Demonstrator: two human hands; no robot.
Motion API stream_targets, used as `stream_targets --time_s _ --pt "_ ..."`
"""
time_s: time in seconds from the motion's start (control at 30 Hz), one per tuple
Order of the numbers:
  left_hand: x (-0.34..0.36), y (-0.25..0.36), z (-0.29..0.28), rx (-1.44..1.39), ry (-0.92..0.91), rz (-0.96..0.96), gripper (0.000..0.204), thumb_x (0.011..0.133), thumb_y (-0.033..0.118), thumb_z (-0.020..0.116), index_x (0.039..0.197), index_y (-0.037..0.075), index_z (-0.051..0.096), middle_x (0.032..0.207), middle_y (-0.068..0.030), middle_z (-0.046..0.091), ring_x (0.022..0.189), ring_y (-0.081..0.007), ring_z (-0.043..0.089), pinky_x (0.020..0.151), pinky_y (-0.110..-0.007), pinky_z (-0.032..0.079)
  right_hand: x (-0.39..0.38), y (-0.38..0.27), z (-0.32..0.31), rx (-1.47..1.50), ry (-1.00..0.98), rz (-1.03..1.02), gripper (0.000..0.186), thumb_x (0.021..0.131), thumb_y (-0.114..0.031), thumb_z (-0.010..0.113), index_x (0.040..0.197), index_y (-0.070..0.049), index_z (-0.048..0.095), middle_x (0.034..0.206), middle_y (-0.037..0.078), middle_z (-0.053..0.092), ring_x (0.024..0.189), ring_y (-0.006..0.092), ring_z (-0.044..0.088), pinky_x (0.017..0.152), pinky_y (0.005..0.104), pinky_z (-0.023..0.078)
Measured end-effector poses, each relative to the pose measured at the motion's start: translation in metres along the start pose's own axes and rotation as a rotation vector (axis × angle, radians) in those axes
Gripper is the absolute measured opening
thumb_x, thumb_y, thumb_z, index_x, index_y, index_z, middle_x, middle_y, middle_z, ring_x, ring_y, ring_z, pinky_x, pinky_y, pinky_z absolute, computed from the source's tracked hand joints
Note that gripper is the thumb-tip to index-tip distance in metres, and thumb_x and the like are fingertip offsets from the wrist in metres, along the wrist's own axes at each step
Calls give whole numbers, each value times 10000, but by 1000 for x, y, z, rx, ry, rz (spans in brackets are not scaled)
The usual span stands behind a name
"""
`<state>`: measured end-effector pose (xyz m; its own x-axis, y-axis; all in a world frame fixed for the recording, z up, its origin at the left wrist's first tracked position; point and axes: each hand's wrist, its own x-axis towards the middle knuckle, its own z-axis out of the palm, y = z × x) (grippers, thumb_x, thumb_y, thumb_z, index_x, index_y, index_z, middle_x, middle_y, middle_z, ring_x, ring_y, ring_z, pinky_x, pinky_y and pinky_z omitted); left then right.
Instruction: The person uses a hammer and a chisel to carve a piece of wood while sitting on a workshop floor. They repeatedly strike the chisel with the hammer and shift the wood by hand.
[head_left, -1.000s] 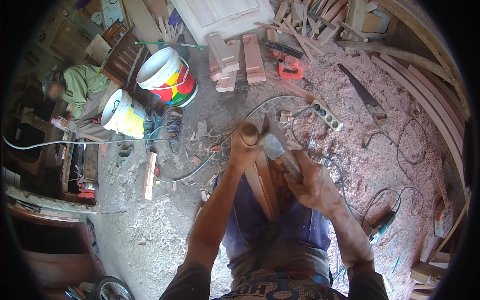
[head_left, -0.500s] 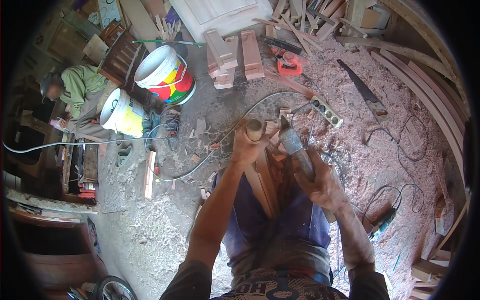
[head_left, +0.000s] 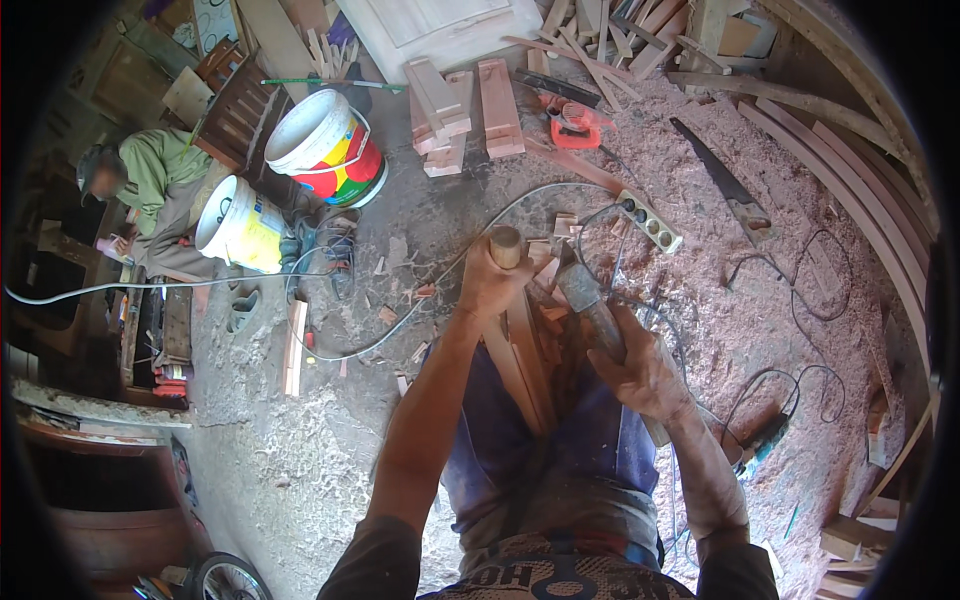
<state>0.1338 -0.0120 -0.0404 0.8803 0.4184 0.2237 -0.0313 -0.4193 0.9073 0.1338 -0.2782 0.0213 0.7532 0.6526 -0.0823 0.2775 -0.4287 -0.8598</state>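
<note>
My left hand (head_left: 490,283) is closed round the thick wooden handle of a chisel (head_left: 506,246), its round butt end facing up; the blade is hidden below the fist. Close beside it, my right hand (head_left: 645,370) grips a hammer-like tool with a grey metal head (head_left: 580,290), which points toward the chisel without touching it. Beneath my hands, long wooden pieces (head_left: 528,365) lie between my legs, running away from me. Wood chips (head_left: 548,270) and small offcuts (head_left: 566,224) are scattered just beyond.
A cable runs to a power strip (head_left: 650,222) ahead. A handsaw (head_left: 722,180) and a red power tool (head_left: 574,125) lie on the shavings. Two buckets (head_left: 325,150) stand at the far left, near a person in green (head_left: 160,180). A corded tool (head_left: 765,440) lies at right.
My left fingers have wrapped more closely round the chisel handle, whose butt has shifted slightly away from me. The hammer-like tool's head has turned slightly; my right hand stays nearly in place.
</note>
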Motion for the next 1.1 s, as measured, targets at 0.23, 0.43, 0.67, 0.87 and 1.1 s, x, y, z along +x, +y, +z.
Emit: stream_targets --time_s 0.23,0.43,0.67,0.87,1.1 --pt "26 -17 -8 -92 -81 -135 115 800 45 688 753 64 585 613 -14 583 526 -107 572 502 -286 451 1 0 -2 14 -3 -46 491 882 -143 656 1317 -17 468 901 309 675 873 483 686 713 513 542" --pt "5 13 -1 64 -98 -31 136 790 91 728 799 46 600 678 -29 610 597 -135 615 557 -315 495 0 -6 -7 -10 7 -41 504 879 -139 667 1318 1 463 846 299 676 840 482 689 704 511 549" --pt "-12 7 1 39 -53 86 242 757 94 769 964 33 660 872 -82 684 774 -180 661 699 -352 535 18 -51 -34 -102 31 -214 468 873 -87 649 1286 17 456 792 276 677 785 454 696 646 496 562" --pt "-21 -1 -2 125 -72 311 309 777 110 792 1058 49 678 1016 -95 705 906 -207 687 781 -357 547 52 -54 -11 -590 -107 -282 405 903 -88 591 1269 -36 426 767 253 669 715 438 693 634 515 573" --pt "-26 -14 -8 60 -52 297 310 769 67 794 1057 53 679 991 -78 711 869 -227 691 771 -354 551 37 -74 -23 -315 34 -505 444 871 -20 608 1283 -26 442 790 246 671 670 429 699 573 500 586"
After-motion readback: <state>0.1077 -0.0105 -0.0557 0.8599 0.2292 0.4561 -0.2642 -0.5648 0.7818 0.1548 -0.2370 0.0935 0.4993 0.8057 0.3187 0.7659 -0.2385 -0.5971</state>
